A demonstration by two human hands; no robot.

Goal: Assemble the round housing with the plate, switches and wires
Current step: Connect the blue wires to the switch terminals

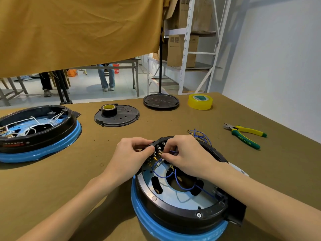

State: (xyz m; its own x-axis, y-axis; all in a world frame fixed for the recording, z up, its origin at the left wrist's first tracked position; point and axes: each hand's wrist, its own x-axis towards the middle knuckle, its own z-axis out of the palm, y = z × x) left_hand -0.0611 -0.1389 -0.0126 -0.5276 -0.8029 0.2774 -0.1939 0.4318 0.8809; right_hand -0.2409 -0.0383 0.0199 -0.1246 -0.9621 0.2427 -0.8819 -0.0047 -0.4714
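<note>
Head view: both hands (133,152) at housing (173,211) switches (157,150)

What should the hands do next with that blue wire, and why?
Probably push the blue wire end onto a metal tab of the switches. The right hand pinches the wire right beside the tabs, while the left hand holds the switches steady at the rim of the round housing.

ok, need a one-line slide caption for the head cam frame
Both hands, left hand and right hand, fit a blue wire to the switches at the far rim of the round housing.
</note>
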